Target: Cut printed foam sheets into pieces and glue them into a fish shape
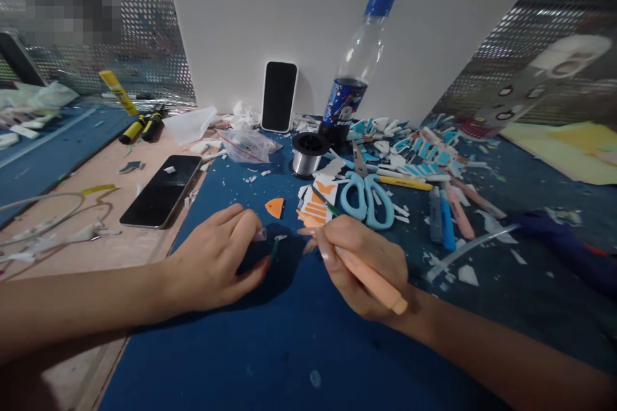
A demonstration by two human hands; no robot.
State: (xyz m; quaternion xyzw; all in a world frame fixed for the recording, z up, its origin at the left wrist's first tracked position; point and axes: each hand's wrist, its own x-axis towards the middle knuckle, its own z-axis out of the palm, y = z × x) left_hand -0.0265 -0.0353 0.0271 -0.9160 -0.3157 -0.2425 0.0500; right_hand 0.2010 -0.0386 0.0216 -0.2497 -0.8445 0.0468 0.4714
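Note:
My right hand (361,263) is closed around an orange marker (371,279), its tip end pointing left over the blue mat. Across from it, my left hand (224,253) rests on the mat with fingers curled, beside a small clear piece (260,235) at the fingertips. A thin dark-green piece with a white tip (277,245) shows near the left thumb. Between and beyond the hands lies a small orange piece (274,207). White pieces with orange stripes (318,202) lie just past my right hand, next to light-blue scissors (367,196).
Behind are a wire spool (307,154), a Pepsi bottle (349,77) and an upright phone (279,96). Another phone (161,191) lies left. Markers (447,218), foam scraps (424,154) and a clear tube (467,249) are at right.

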